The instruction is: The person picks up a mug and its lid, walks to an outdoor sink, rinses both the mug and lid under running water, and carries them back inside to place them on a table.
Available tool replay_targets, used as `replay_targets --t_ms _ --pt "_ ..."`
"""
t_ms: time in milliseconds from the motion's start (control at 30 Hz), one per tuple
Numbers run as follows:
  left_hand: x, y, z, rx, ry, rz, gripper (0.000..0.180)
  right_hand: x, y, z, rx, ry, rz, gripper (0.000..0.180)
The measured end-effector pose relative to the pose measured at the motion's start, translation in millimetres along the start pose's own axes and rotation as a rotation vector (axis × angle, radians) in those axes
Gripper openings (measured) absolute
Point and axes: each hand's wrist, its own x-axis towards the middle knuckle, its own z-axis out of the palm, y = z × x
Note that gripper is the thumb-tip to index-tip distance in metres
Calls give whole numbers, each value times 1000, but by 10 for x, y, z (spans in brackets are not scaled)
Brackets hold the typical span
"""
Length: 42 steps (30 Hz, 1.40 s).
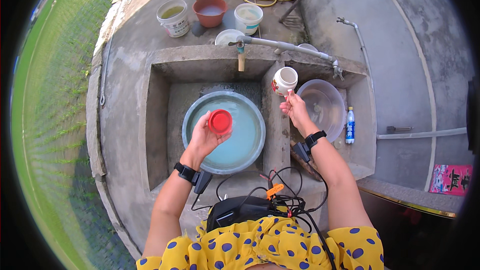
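Note:
My left hand [200, 140] holds a round red lid [220, 122] between thumb and fingers, above a wide light-blue basin [188, 149]. Bluish water fills that basin, which sits in the left bay of a concrete sink. With my right hand [297, 110] I grip a white mug [284, 81] by its handle, at the top of the wall dividing the two bays. Red decoration shows on the mug's side, and its mouth is uncovered. I cannot tell whether the mug rests on the wall or hangs just over it.
Right bay: a clear plastic tub [329, 107] and a blue-labelled bottle [350, 129]. A tap [241, 56] on a grey pipe overhangs the left bay. Behind the sink stand white buckets [175, 26] and a brown-red basin [210, 17]. Black cables [295, 204] lie before my body.

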Motion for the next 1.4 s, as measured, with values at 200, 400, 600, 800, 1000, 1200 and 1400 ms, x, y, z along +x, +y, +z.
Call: replay_targets --t_ms 200,400,600,800,1000,1200,1400 --pt "213 67 -104 42 33 5 48 131 42 -85 10 15 22 40" --pt "384 84 -89 74 57 -13 45 145 88 -143 40 20 32 39" --pt "483 97 -49 65 66 4 47 125 131 -199 12 -12 39 39" --pt "550 147 -35 21 65 44 49 109 145 -264 -3 -2 50 40" --pt "597 148 -27 -17 32 47 49 77 80 -315 -113 37 76 46" --pt "617 118 -22 -35 52 35 52 97 40 -348 -228 107 0 45" --pt "610 119 -48 -50 34 36 53 50 -40 -353 -373 94 13 47"
